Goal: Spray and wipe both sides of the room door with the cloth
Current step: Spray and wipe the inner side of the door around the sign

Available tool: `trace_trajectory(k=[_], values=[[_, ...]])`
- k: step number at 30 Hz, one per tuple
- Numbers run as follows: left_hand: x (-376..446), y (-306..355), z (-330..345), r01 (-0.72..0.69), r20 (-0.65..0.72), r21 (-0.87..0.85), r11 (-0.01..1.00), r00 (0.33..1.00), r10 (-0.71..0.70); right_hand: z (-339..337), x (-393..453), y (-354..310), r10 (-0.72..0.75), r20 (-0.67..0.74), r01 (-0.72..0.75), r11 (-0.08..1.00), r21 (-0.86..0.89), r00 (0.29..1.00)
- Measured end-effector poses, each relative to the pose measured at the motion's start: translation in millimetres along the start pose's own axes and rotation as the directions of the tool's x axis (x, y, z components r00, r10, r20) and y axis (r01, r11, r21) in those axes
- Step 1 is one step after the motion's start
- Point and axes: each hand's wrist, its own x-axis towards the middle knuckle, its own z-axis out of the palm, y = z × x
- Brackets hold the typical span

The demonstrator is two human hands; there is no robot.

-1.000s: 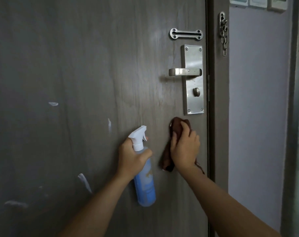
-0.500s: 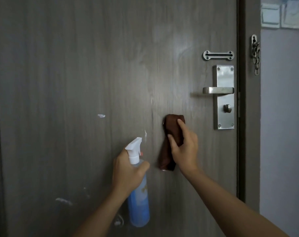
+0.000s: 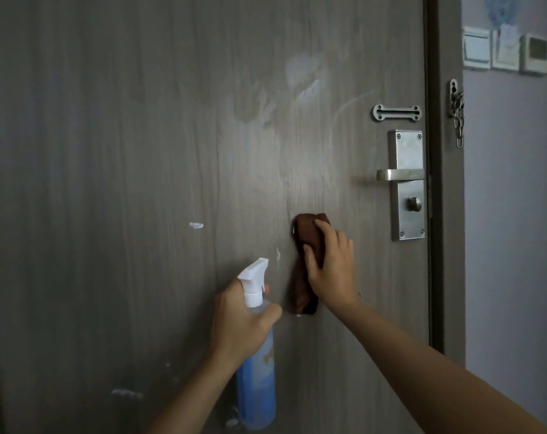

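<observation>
A grey wood-grain door (image 3: 140,151) fills most of the view and stands closed in its frame. My right hand (image 3: 331,267) presses a dark brown cloth (image 3: 306,236) flat against the door, left of and below the lock plate. My left hand (image 3: 240,327) grips a spray bottle (image 3: 256,393) with blue liquid around its neck, its white nozzle pointing up and right, just left of the cloth. Faint wet smears shine on the door above the cloth.
A steel lever handle (image 3: 400,174) with lock plate sits at the door's right edge, a chain slot (image 3: 396,113) above it. A door chain (image 3: 457,114) hangs on the frame. Wall switches (image 3: 507,53) are at the upper right. White marks (image 3: 196,225) dot the door.
The view has shifted left, so the handle now sits farther right. My right hand has slid the cloth leftward away from the lock plate. The left hand keeps the bottle in the same hold.
</observation>
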Motion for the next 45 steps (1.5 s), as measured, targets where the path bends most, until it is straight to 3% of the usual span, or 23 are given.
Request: trace_trajectory(k=[4, 8, 11, 14, 16, 18, 22, 26, 29, 32, 35, 38, 41, 45], values=[[14.9, 4.7, -16.3, -0.025, 0.012, -0.024, 0.999, 1.0, 0.026, 0.5, 36.7, -8.3, 0.03, -0.08, -0.03, 1.0, 0.0, 0.996], [22.4, 10.9, -40.1, -0.064, -0.037, -0.048, 0.997, 0.997, 0.062, 17.3, 40.9, -18.3, -0.07, -0.103, 0.05, 0.981, -0.188, 0.992], [25.3, 15.9, -56.5, -0.081, 0.003, -0.017, 0.997, 0.997, 0.081, 35.2, -0.5, -4.1, -0.274, -0.021, 0.26, 0.933, -0.249, 0.962], [22.1, 19.6, -59.7, -0.071, 0.042, 0.073, 0.995, 0.997, 0.068, 43.5, -39.1, 12.5, -0.494, 0.103, 0.501, 0.814, -0.293, 0.863], [12.6, 18.5, -58.4, -0.063, 0.041, 0.109, 0.992, 0.997, 0.059, 40.4, -43.0, 14.0, -0.556, 0.156, 0.576, 0.764, -0.292, 0.817], [2.7, 17.2, -57.2, -0.071, 0.04, 0.109, 0.991, 0.997, 0.067, 35.5, -24.8, 10.5, -0.535, 0.153, 0.554, 0.772, -0.313, 0.831], [-4.1, 20.8, -62.3, -0.088, 0.021, 0.092, 0.992, 0.996, 0.087, 24.5, 36.9, -13.4, -0.272, -0.021, 0.252, 0.916, -0.314, 0.962], [-1.5, 22.6, -64.8, -0.086, -0.043, 0.102, 0.991, 0.995, 0.091, 28.4, 44.9, -26.3, -0.18, -0.078, 0.152, 0.948, -0.278, 0.981], [-1.5, 23.3, -61.1, -0.084, -0.072, 0.1, 0.991, 0.993, 0.091, 33.3, 0.6, -16.0, -0.262, 0.057, 0.267, 0.925, -0.269, 0.963], [-4.8, 23.0, -55.0, -0.087, -0.068, 0.082, 0.993, 0.993, 0.093, 34.7, -54.2, 3.9, -0.477, 0.261, 0.541, 0.78, -0.314, 0.839], [-7.6, 21.4, -51.9, -0.07, -0.066, 0.066, 0.995, 0.995, 0.074, 31.4, -55.8, 16.8, -0.544, 0.306, 0.623, 0.699, -0.35, 0.782], [-7.6, 21.3, -52.2, -0.071, -0.052, 0.061, 0.996, 0.996, 0.074, 25.3, -8.2, 7.9, -0.475, 0.165, 0.502, 0.794, -0.344, 0.864], [-5.6, 22.0, -50.4, -0.082, -0.037, 0.077, 0.994, 0.996, 0.085, 17.5, 37.1, -14.4, -0.252, 0.054, 0.257, 0.928, -0.269, 0.966], [-3.5, 22.5, -46.7, -0.042, -0.084, 0.091, 0.995, 0.995, 0.05, 25.7, 26.4, -32.0, -0.027, -0.028, 0.025, 0.997, -0.077, 0.999]])
